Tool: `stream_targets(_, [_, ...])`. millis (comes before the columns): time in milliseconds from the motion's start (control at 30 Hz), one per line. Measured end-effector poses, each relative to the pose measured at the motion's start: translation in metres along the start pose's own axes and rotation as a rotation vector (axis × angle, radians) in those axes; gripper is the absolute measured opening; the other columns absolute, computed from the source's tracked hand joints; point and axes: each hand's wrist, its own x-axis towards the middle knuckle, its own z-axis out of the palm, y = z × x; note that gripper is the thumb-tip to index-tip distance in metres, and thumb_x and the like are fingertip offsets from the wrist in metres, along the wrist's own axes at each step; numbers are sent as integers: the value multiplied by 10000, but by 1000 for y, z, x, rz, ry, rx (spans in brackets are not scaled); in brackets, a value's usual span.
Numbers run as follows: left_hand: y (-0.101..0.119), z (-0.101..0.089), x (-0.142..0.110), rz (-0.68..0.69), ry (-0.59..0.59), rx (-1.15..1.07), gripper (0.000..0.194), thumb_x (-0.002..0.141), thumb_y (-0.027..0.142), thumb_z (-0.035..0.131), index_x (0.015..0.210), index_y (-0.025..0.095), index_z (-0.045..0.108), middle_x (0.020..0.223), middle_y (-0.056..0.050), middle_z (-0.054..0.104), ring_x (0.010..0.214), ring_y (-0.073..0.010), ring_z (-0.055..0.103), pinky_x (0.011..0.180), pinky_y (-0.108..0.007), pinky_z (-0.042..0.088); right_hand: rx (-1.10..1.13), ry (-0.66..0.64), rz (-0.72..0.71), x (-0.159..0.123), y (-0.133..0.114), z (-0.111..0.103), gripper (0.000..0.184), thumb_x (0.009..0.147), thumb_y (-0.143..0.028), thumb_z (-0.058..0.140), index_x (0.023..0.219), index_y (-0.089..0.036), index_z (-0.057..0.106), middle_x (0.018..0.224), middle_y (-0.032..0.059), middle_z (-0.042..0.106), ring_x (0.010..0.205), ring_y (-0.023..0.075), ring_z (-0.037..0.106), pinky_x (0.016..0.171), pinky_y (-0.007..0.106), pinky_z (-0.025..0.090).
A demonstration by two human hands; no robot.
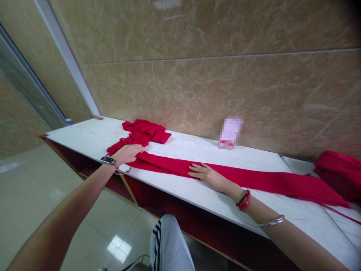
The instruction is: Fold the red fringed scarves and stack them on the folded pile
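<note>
A long red knitted scarf (267, 180) lies stretched along the white counter (180, 190). Its left end is bunched in folds (143, 131) near the wall. My left hand (128, 152), with a watch on the wrist, rests flat on the scarf beside the bunched end, fingers stretched out. My right hand (207, 174) lies flat on the middle of the scarf, fingers spread and pressed on the cloth. A red bead bracelet and a silver bangle sit on my right wrist.
A small blurred white and pink item (230, 132) stands against the marble wall. More red cloth (341, 171) is heaped at the right end of the counter. A tiled floor lies below at the left, and my grey trouser leg (169, 244) shows at the bottom.
</note>
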Motion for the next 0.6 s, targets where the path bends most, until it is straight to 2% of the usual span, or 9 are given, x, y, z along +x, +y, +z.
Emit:
stream_targets(100, [10, -5, 0, 41, -51, -83, 322, 622, 38, 459, 882, 195, 568, 928, -43, 600, 872, -201, 559, 740, -268, 430, -3, -5, -1, 0, -1, 0, 423, 919, -137, 311, 1307, -248, 438, 1395, 72, 388, 1315, 189, 258, 1073, 489, 135])
stream_targets(200, [29, -10, 5, 127, -101, -230, 236, 626, 81, 473, 822, 193, 541, 833, -17, 585, 728, -170, 543, 658, -250, 417, -1, -40, 10, 1, -2, -2, 420, 914, -148, 319, 1305, -241, 440, 1377, 73, 416, 1300, 190, 296, 1068, 490, 155])
stream_targets(267, [46, -13, 13, 165, -74, -326, 162, 672, 124, 468, 804, 188, 538, 781, -8, 570, 688, -157, 522, 643, -243, 411, 4, -39, 19, 2, -2, -2, 412, 915, -168, 324, 1301, -243, 445, 1374, 69, 420, 1296, 190, 303, 1066, 489, 163])
stream_targets(333, [67, -17, 24, 187, 14, -390, 140, 735, 147, 433, 805, 180, 550, 766, -14, 563, 708, -157, 520, 681, -247, 414, 8, -22, 25, 2, -2, -2, 406, 916, -187, 328, 1300, -244, 449, 1380, 69, 412, 1299, 191, 297, 1068, 486, 162])
stream_targets(400, [89, -17, 35, 200, 143, -419, 205, 804, 157, 385, 881, 158, 574, 852, -49, 579, 820, -168, 533, 781, -263, 410, 3, -5, 39, 2, -2, -1, 405, 920, -218, 338, 1313, -247, 433, 1396, 71, 387, 1310, 200, 272, 1068, 489, 155])
stream_targets(467, [109, -13, 43, 237, 203, -426, 280, 862, 185, 360, 1042, 143, 570, 1049, -92, 568, 992, -178, 514, 897, -280, 370, -4, -9, 56, 2, -2, -1, 408, 929, -269, 336, 1331, -260, 405, 1410, 69, 363, 1319, 213, 247, 1066, 502, 148])
stream_targets(533, [123, -6, 46, 301, 161, -410, 344, 902, 215, 347, 1208, 193, 502, 1262, -83, 484, 1167, -183, 428, 986, -305, 302, -8, -39, 71, 2, -3, -1, 412, 938, -320, 319, 1344, -282, 379, 1418, 64, 349, 1324, 220, 235, 1061, 518, 142])
stream_targets(600, [127, 3, 44, 331, 78, -378, 388, 928, 242, 327, 1307, 266, 410, 1392, -39, 371, 1281, -188, 307, 1035, -339, 236, -10, -74, 86, 1, -4, -2, 414, 944, -345, 296, 1350, -303, 361, 1431, 55, 325, 1328, 218, 221, 1060, 521, 138])
